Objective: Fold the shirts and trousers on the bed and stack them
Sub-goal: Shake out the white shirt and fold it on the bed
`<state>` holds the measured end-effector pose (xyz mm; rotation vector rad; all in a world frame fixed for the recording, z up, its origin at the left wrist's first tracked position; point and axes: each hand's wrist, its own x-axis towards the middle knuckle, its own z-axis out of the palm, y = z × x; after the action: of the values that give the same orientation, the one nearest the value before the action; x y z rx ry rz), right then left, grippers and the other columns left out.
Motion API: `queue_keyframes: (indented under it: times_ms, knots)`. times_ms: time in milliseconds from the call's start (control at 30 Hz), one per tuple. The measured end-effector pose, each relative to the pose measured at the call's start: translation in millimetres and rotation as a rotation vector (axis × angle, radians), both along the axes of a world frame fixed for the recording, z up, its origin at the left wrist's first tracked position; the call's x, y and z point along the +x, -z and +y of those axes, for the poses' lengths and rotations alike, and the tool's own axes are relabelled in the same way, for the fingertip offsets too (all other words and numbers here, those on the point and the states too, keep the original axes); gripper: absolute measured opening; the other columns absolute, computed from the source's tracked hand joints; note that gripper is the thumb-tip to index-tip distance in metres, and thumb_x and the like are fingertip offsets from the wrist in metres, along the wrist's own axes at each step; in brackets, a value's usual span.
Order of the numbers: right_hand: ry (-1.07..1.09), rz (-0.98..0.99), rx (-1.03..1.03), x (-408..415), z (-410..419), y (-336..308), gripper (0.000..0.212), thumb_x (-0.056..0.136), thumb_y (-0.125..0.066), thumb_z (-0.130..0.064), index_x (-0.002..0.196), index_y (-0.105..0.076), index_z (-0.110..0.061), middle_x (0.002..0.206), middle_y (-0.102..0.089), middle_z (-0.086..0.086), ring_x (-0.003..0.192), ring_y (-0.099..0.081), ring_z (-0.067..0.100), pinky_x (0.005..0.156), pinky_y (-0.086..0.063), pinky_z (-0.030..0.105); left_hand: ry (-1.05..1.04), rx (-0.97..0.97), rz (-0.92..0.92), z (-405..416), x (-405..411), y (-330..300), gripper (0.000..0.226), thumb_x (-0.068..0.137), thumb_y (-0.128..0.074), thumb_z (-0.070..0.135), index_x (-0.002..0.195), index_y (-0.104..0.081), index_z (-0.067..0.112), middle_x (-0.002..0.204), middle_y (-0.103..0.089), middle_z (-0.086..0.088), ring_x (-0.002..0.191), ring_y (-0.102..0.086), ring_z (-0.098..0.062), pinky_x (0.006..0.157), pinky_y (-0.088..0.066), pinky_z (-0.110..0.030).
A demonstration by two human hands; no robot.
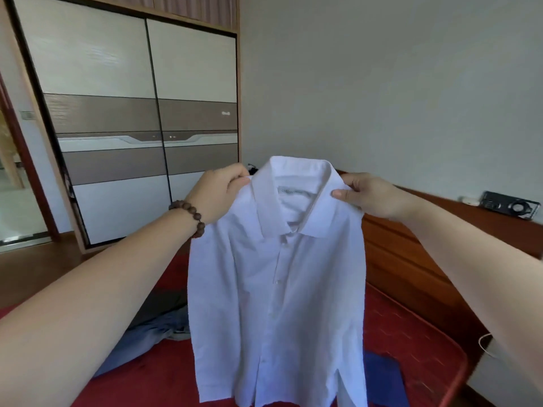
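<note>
A white shirt hangs in the air in front of the person, held up over the bed. Its long axis runs straight up and down: collar at the top, hem at the bottom, where it reaches the lower edge of the view. The buttoned front faces the camera, and the sleeves drop along both sides of the body. The left hand pinches the shirt at its shoulder just beside the collar, fingers curled onto the cloth; a bead bracelet sits on that wrist. The right hand pinches the other shoulder beside the collar, thumb in front and fingers behind the fabric. Both arms are stretched forward. On the red bed cover below and to the left lies a heap of grey and blue clothes; a blue garment lies at the lower right, partly behind the shirt. A wardrobe stands behind on the left, and a wooden headboard on the right.
</note>
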<state>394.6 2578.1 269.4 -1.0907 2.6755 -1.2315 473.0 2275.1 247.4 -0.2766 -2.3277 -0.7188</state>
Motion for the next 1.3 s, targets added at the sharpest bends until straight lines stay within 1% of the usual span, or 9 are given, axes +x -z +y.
queue_keyframes:
  times_ms: [133,233,367,533,667,900,1067,1167,1300]
  knots:
    - [0.054,0.184,-0.045,-1,8,-7,0.039,0.091,-0.065,-0.026,0.082,-0.057,0.011,0.072,-0.056,0.011,0.066,-0.050,0.014,0.062,-0.039,0.028,-0.054,-0.325,-0.056,-13,4,-8,0.038,0.080,-0.075,0.040,0.071,-0.042,0.023,0.060,-0.041,0.014,0.056,-0.042,-0.013,0.051,-0.026,-0.028]
    - [0.015,0.112,0.032,4,19,-20,0.031,0.083,-0.074,-0.024,0.084,-0.067,0.006,0.075,-0.066,0.006,0.064,-0.057,0.010,0.061,-0.047,0.022,-0.090,-0.353,-0.054,-23,-2,-20,0.040,0.079,-0.078,0.031,0.064,-0.042,0.021,0.066,-0.043,0.006,0.066,-0.045,-0.024,0.058,-0.030,-0.032]
    - [0.062,0.128,0.252,1,33,-34,0.021,0.081,-0.077,-0.029,0.077,-0.072,-0.010,0.073,-0.070,-0.003,0.065,-0.061,0.001,0.064,-0.047,0.017,-0.155,-0.236,0.118,-32,-12,-25,0.012,0.084,-0.070,0.011,0.080,-0.060,0.007,0.075,-0.053,-0.002,0.072,-0.051,-0.026,0.064,-0.034,-0.031]
    - [0.262,0.390,-0.042,-10,29,-16,0.042,0.091,-0.065,-0.029,0.062,-0.044,-0.007,0.055,-0.041,-0.006,0.050,-0.037,0.005,0.046,-0.025,0.020,-0.225,0.290,0.256,-11,-23,-10,0.011,0.094,-0.058,0.012,0.083,-0.058,0.010,0.061,-0.052,0.003,0.059,-0.046,-0.017,0.058,-0.031,-0.029]
    - [0.329,0.387,0.289,-19,38,-1,0.056,0.082,-0.071,-0.045,0.055,-0.038,-0.010,0.052,-0.037,0.001,0.052,-0.035,0.017,0.054,-0.024,0.034,-0.361,-0.224,-0.059,-16,-25,5,0.026,0.100,-0.049,0.027,0.092,-0.062,0.007,0.082,-0.065,-0.017,0.081,-0.059,-0.035,0.065,-0.043,-0.037]
    - [0.263,0.272,-0.167,-14,48,-25,0.035,0.089,-0.067,-0.026,0.061,-0.060,-0.006,0.053,-0.048,-0.012,0.050,-0.040,0.001,0.048,-0.031,0.018,-0.201,0.052,0.254,-17,-27,-23,0.020,0.094,-0.057,0.009,0.083,-0.071,0.001,0.081,-0.068,-0.015,0.078,-0.059,-0.029,0.067,-0.040,-0.031]
    - [0.216,0.160,-0.276,-9,48,-35,0.023,0.094,-0.062,-0.022,0.080,-0.069,-0.004,0.071,-0.064,0.003,0.056,-0.055,0.003,0.052,-0.043,0.014,-0.055,0.335,-0.055,-11,-37,-34,0.034,0.098,-0.050,0.017,0.074,-0.054,-0.006,0.066,-0.044,-0.009,0.060,-0.037,-0.018,0.053,-0.027,-0.028]
    - [0.091,0.017,-0.293,-6,51,-40,0.020,0.086,-0.068,-0.026,0.093,-0.072,-0.008,0.082,-0.073,0.003,0.068,-0.066,0.007,0.059,-0.051,0.017,0.138,0.478,-0.232,-14,-35,-39,0.046,0.098,-0.054,0.036,0.084,-0.053,-0.008,0.078,-0.045,-0.007,0.072,-0.039,-0.018,0.070,-0.029,-0.031]
    - [-0.036,-0.099,-0.302,-7,53,-44,0.025,0.072,-0.072,-0.032,0.086,-0.075,-0.011,0.082,-0.074,0.004,0.071,-0.068,0.012,0.061,-0.053,0.021,0.339,0.263,-0.391,-9,-27,-53,0.037,0.078,-0.074,0.039,0.082,-0.065,0.003,0.077,-0.057,-0.003,0.073,-0.052,-0.012,0.069,-0.037,-0.029]
